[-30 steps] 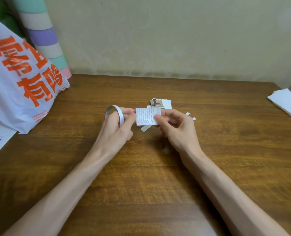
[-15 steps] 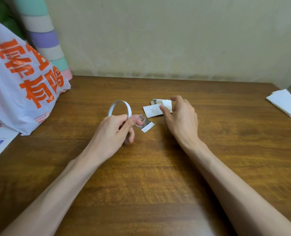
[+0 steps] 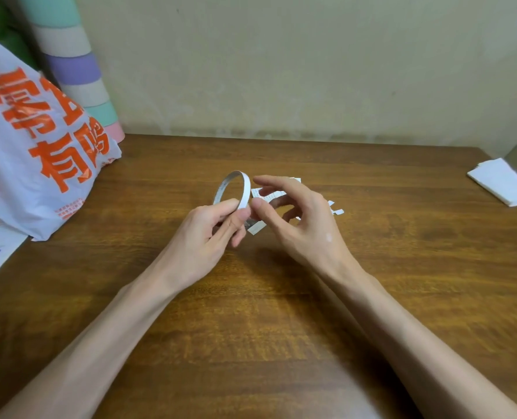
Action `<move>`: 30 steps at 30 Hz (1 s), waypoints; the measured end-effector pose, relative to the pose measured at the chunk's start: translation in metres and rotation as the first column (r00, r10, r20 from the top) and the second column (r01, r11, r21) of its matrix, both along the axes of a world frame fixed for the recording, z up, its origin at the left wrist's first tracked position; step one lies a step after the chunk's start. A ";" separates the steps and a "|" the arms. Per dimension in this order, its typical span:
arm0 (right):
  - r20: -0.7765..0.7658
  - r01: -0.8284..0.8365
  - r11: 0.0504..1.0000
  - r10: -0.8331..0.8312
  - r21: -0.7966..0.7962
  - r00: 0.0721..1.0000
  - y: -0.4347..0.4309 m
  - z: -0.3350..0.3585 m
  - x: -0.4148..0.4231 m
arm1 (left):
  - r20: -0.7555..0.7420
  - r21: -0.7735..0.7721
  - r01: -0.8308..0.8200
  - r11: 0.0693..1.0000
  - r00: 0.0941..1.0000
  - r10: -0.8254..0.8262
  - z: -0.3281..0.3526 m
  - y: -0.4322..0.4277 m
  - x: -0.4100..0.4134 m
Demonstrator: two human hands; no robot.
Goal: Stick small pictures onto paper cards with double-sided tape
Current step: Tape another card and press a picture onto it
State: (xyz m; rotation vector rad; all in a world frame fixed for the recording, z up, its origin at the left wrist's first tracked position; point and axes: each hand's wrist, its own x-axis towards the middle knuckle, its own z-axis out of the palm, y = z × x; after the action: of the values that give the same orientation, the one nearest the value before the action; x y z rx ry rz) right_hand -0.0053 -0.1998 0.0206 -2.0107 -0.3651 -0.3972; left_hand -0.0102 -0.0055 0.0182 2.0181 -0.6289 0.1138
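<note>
- A white plastic bag (image 3: 24,164) with orange print sits at the left edge of the wooden table (image 3: 251,328).
- The left hand (image 3: 202,237) pinches the double-sided tape roll (image 3: 245,186) upright between thumb and fingers, above the table's middle.
- The right hand (image 3: 305,231) is loosely spread, its thumb tip at the roll, gripping nothing.
- Paper cards (image 3: 273,195) lie behind it.
- Folded white paper (image 3: 502,182) lies far right.

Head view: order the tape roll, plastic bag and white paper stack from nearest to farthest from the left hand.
1. tape roll, gripped by the left hand itself.
2. plastic bag, off to the left.
3. white paper stack, far off to the right.
</note>
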 end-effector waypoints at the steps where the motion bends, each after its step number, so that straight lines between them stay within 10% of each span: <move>1: 0.021 -0.003 1.000 0.004 -0.009 1.000 -0.001 -0.001 -0.002 | 0.014 0.005 0.008 1.000 1.000 -0.008 0.001 -0.001 -0.001; 19: 0.428 0.182 0.973 -0.106 -0.140 0.898 0.008 -0.022 -0.009 | 0.007 0.040 0.039 0.998 0.999 -0.040 0.000 -0.001 -0.003; 30: 0.294 0.059 0.998 -0.046 -0.038 0.955 0.006 -0.016 -0.013 | -0.002 0.056 0.004 0.998 1.000 -0.004 -0.005 0.004 0.003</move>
State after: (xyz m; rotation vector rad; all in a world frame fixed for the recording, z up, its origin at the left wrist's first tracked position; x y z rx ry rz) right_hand -0.0183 -0.1938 0.0051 -2.0117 -0.5086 -0.7304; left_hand -0.0077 -0.0018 0.0135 2.0708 -0.6411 0.0924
